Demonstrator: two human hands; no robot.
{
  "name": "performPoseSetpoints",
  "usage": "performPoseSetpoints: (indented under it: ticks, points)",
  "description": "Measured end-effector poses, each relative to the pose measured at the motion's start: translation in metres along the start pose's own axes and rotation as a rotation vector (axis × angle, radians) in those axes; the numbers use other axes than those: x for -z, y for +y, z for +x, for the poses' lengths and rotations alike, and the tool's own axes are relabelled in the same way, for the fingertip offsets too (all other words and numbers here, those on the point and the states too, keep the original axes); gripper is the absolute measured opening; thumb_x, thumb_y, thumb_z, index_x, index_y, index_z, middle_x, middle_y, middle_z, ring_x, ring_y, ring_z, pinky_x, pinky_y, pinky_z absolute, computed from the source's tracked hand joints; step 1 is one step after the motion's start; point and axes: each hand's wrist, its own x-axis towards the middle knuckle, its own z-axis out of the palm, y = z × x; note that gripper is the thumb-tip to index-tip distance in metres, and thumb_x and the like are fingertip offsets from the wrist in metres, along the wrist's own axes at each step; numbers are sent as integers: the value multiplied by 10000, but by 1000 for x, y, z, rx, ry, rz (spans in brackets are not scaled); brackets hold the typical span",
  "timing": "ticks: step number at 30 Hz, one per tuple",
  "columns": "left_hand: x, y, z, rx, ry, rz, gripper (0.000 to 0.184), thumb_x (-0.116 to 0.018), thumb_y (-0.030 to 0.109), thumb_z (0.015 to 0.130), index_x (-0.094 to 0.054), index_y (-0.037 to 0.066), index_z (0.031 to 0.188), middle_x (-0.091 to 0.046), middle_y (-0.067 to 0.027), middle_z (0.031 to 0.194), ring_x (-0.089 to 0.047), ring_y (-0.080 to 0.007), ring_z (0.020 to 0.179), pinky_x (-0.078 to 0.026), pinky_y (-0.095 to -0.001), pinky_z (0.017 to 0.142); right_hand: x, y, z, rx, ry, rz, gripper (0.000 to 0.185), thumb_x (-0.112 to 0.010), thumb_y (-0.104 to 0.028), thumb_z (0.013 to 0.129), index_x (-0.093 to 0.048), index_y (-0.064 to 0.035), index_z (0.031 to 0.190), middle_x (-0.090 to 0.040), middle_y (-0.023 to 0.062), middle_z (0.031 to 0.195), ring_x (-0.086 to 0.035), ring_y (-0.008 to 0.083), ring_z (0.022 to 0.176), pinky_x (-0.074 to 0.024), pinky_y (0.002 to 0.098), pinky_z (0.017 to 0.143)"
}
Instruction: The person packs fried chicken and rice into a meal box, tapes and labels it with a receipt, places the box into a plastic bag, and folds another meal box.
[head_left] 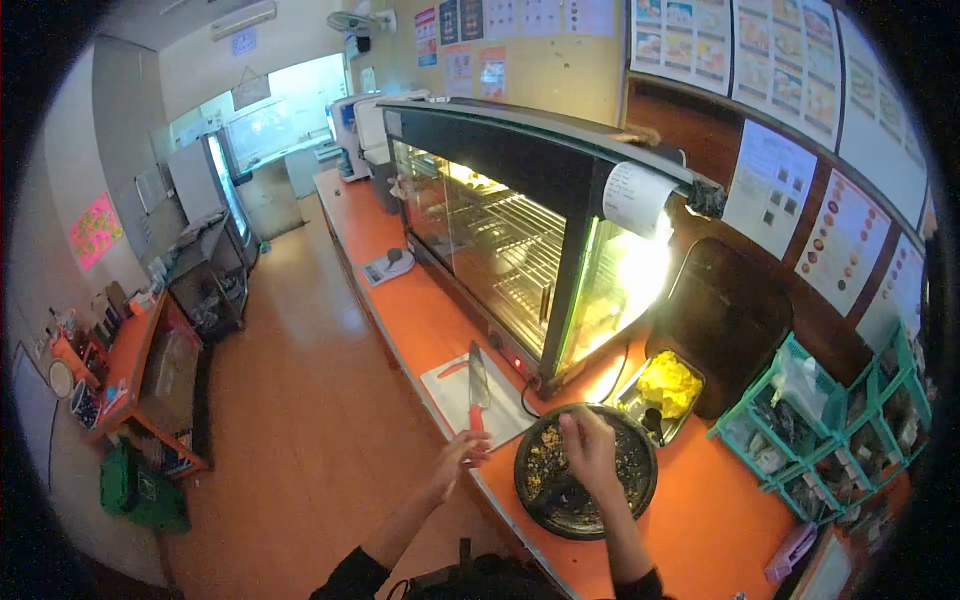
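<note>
Here, your right hand was curled nearly closed above the round black pan, and the view did not show whether the fingers had hold of anything. Dark and yellowish bits lay in the pan beneath it. Your left hand was partly open, fingers loosely bent, beside the red handle of the knife; whether they touched it, you could not tell. The knife lay on the white cutting board, just beyond your left hand, its blade pointing away from you. Past your right hand, on its right side, a metal tray of yellow food stood right by the pan. The glass display cabinet stood lit beyond both hands on the orange counter, while green baskets sat farther to the right of your right hand.
</note>
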Motion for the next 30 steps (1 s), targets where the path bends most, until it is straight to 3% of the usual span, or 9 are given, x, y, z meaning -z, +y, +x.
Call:
performPoseSetpoints:
  ticks: [2, 4, 8, 13, 16, 20, 22, 24, 30]
  points:
    - [15, 7, -3, -67, 40, -44, 302, -476, 270, 933, -546, 81, 1159, -591, -54, 1046, -595, -162, 941, -453, -315, 836, 13, -38, 52, 220, 1, 26, 97, -559, -77, 850, -515, -12, 907, -513, 150, 754, -533, 344, 741, -409, 400, 689]
    - [26, 11, 5, -64, 48, -8, 295, -474, 261, 932, -548, 82, 1155, -594, -52, 1042, -595, -162, 941, -450, -312, 835, 25, -73, 106, 412, 37, -121, 246, -574, -35, 809, -516, -27, 1048, -525, 142, 885, -525, 341, 861, -407, 408, 746]
    - [41, 24, 41, -77, 56, 52, 279, -470, 241, 931, -556, 85, 1144, -602, -51, 1035, -596, -168, 940, -445, -304, 838, 29, -115, 199, 538, 162, -255, 170, -585, -95, 830, -559, -35, 988, -527, 128, 943, -521, 313, 884, -403, 408, 759]
    - [68, 37, 118, -121, -162, 69, 301, -442, 279, 952, -563, 77, 1141, -601, -51, 1031, -595, -147, 928, -452, -318, 864, -6, -124, 296, 564, 225, -442, 169, -546, -153, 868, -588, -50, 995, -581, 121, 980, -543, 301, 977, -413, 407, 837]
    - [101, 58, 156, -158, -244, 101, 293, -436, 240, 954, -561, 57, 1144, -599, -59, 1056, -597, -160, 941, -452, -326, 859, -27, -109, 385, 449, 364, -660, 204, -501, -190, 883, -629, -49, 956, -627, 175, 956, -594, 363, 927, -461, 470, 808]
    - [171, 116, 190, -118, -266, 227, 285, -428, 204, 948, -562, 37, 1136, -595, -72, 1094, -579, -164, 985, -443, -322, 875, -12, -55, 541, -24, 286, -826, 257, -547, -226, 839, -645, -93, 1036, -643, 193, 1029, -621, 371, 945, -499, 461, 808]
    - [208, 153, 213, -252, -295, 181, 280, -423, 194, 951, -564, 28, 1127, -592, -75, 1092, -575, -162, 986, -436, -313, 882, -6, -41, 587, -260, -425, -1131, 392, -587, -306, 806, -622, -134, 1156, -620, 190, 1131, -624, 333, 993, -501, 426, 835]
    - [238, 188, 249, -280, -345, 209, 262, -430, 178, 950, -569, 28, 1114, -593, -66, 1066, -574, -153, 959, -432, -299, 879, -16, -73, 575, -637, -538, -830, 500, -640, -372, 764, -605, -144, 1208, -624, 156, 1158, -630, 299, 991, -499, 418, 846]
    - [252, 247, 308, -287, -334, 251, 232, -463, 190, 952, -596, 42, 1069, -603, -55, 987, -575, -145, 919, -434, -293, 832, -37, -81, 600, -607, -455, -1026, 400, -704, -250, 752, -651, -50, 1093, -675, 135, 1037, -676, 264, 784, -548, 427, 714]
